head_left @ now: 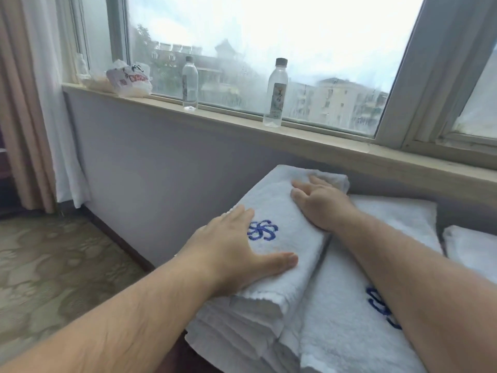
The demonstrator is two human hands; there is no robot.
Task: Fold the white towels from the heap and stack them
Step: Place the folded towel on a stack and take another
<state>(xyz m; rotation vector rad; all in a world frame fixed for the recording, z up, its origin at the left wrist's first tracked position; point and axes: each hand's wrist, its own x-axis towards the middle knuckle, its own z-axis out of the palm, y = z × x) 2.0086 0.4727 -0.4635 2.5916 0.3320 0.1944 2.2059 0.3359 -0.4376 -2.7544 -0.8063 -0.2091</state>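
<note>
So we're pressing down on the top folded towel point(271, 200) with both hands laid flat, fingers straight, gripping nothing. The left hand point(236, 246) is sitting on the near half, thumb just below the blue logo point(262, 230), and the right hand point(320, 203) is lying apart from it at the far end, fingertips near the far edge. The towel's long axis is running away from us toward the wall under the windowsill point(309, 146), leaning a bit right, so our hands are spaced along its length, not across it. It's resting on a stack of folded towels point(236, 327), and honestly this looks like the smoothing-down bit of the stacking step. What the coming move turns on, we're guessing, is the next towel point(336, 305). It's lying just right of the stack, touching it, passing under our right forearm with its own blue logo showing. That puts the right hand nearer for the grab. Another white towel point(473, 246) is sitting further right. Two water bottles point(190, 84) are standing up on the sill.
</note>
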